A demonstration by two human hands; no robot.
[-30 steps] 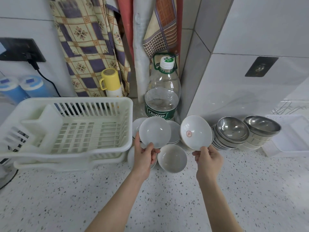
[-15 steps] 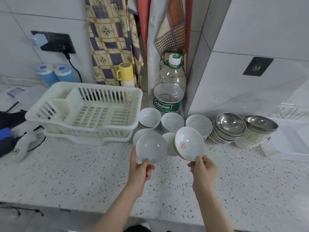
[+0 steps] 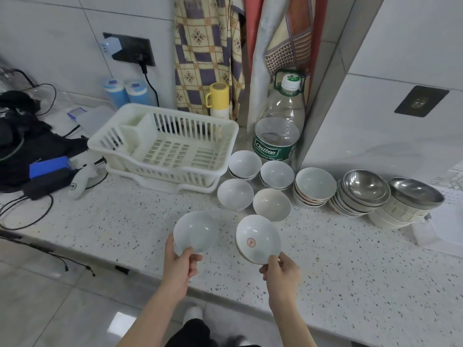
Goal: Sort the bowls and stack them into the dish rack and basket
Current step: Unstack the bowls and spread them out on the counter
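A speckled countertop (image 3: 350, 259) carries the scene, its right end running out of frame, where a wire rack (image 3: 454, 176) shows only as a cut-off corner and a white tray (image 3: 448, 229) is only partly seen. The white dish rack (image 3: 165, 146) stands at the back of the counter on its drip tray; what lies behind its slatted rear wall is hard to make out. Left of the dish rack, a dark heap of cables and gear (image 3: 27, 146) is too tangled to identify. Right of the dish rack, a large water bottle (image 3: 278, 126) stands in the wall corner, and behind the rack a yellow-lidded flask (image 3: 218, 101) stands against hanging patterned cloths (image 3: 208, 53). Further right of the dish rack sit four white bowls (image 3: 258, 184), then a stack of white bowls (image 3: 314, 187) and two stacks topped by steel bowls (image 3: 363, 189), the lower bowls mostly hidden.

In front of the dish rack, above the counter's near edge, the left hand (image 3: 179, 264) pinches the rim of a plain white bowl (image 3: 196, 232), thumb inside, fingers hidden behind. Just right of it, the right hand (image 3: 283, 271) pinches the rim of a bowl with a red emblem (image 3: 258, 239), both tilted toward the camera and held apart.
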